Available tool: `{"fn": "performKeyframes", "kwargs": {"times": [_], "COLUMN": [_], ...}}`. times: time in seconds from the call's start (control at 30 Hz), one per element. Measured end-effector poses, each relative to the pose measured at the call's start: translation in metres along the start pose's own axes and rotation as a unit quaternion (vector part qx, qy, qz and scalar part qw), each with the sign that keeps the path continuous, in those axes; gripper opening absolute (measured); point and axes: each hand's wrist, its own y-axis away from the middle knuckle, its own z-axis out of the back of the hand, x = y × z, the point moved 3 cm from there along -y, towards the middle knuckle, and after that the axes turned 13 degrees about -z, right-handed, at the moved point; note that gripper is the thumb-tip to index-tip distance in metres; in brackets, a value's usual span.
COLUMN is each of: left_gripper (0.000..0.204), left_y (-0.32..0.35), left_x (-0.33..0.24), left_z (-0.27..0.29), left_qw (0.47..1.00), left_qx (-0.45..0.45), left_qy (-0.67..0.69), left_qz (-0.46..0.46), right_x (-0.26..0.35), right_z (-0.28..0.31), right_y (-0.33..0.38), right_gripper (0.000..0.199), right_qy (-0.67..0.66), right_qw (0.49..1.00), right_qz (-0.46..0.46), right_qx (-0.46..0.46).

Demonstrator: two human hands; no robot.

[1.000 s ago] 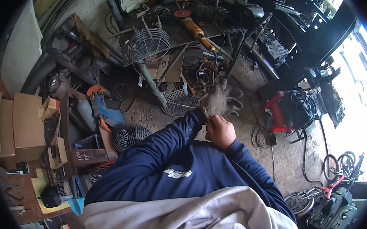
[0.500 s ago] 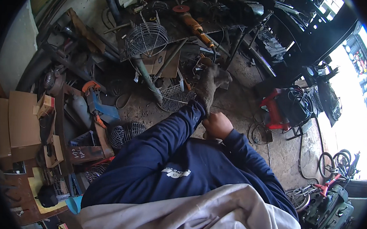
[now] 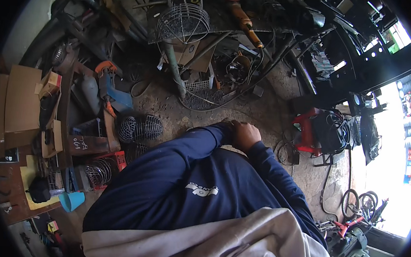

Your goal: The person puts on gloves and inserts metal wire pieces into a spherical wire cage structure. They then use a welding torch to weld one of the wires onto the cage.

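Arms [image 3: 185, 148] bent, right hand [image 3: 247, 136] — at left cuff [image 3: 225, 131]

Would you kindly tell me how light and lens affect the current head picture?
Head view: glare washes out the doorway at right; head view: deep shadow lies beneath the workbench; head view: fisheye distortion bends edges, with black corners; head view: the right hand is visible, its finer detail soft.

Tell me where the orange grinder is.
In the head view, the orange grinder lies at the upper middle on the dark workbench, just right of the domed wire cage.
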Motion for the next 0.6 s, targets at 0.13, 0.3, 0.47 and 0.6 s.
{"fn": "performKeyframes", "kwargs": {"times": [0.13,0.3,0.47,0.6], "left_gripper": [0.051,0.05,0.048,0.048], "left_y": [0.001,0.006,0.009,0.015], "left_x": [0.018,0.054,0.073,0.095], "left_z": [0.008,0.017,0.021,0.034], "left_qw": [0.995,0.966,0.925,0.888], "left_qx": [-0.025,-0.073,-0.112,-0.139], "left_qy": [0.092,0.245,0.358,0.433], "left_qz": [0.02,0.044,0.058,0.064], "right_x": [-0.021,-0.013,0.046,0.083], "right_z": [-0.04,-0.053,0.016,0.023], "right_y": [-0.049,-0.073,-0.061,-0.085], "right_gripper": [0.043,0.036,0.027,0.022], "right_qy": [-0.234,-0.484,-0.053,0.062], "right_qw": [0.972,0.855,0.998,0.997], "right_qz": [0.001,-0.018,-0.028,0.048], "right_qx": [-0.021,0.185,0.005,-0.022]}}
